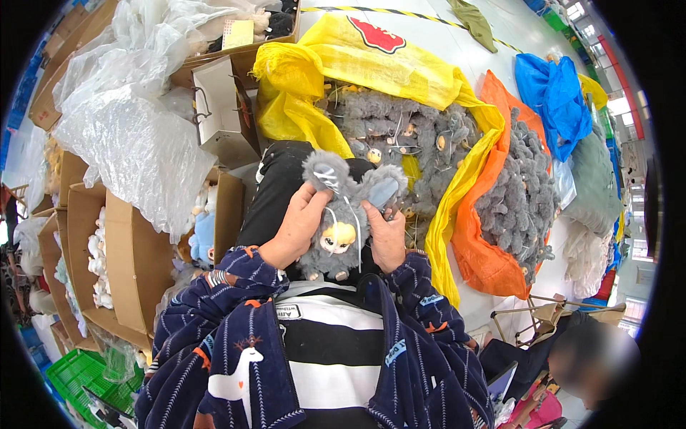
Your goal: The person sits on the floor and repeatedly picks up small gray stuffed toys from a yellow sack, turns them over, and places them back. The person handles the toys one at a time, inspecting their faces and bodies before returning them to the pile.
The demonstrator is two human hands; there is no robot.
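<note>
A grey plush doll (339,236) with long rabbit ears, blond hair and a small molded face rests upright on my lap. White strings hang across it from the ears. My left hand (296,225) is closed on the base of the left ear, which has white lacing on its inner side. With thumb and fingers, my right hand (387,236) pinches the lower part of the right ear, whose inside is smooth blue-grey. Just ahead and to the right lies a yellow sack (400,64), open and packed with similar grey plush dolls (400,129).
An orange sack (464,250) of grey plush pieces (511,200) stands at right, near a blue bag (554,100). Cardboard boxes (128,264) and clear plastic sheeting (136,136) crowd the left. A green crate (82,375) sits lower left; another person (586,357) is lower right.
</note>
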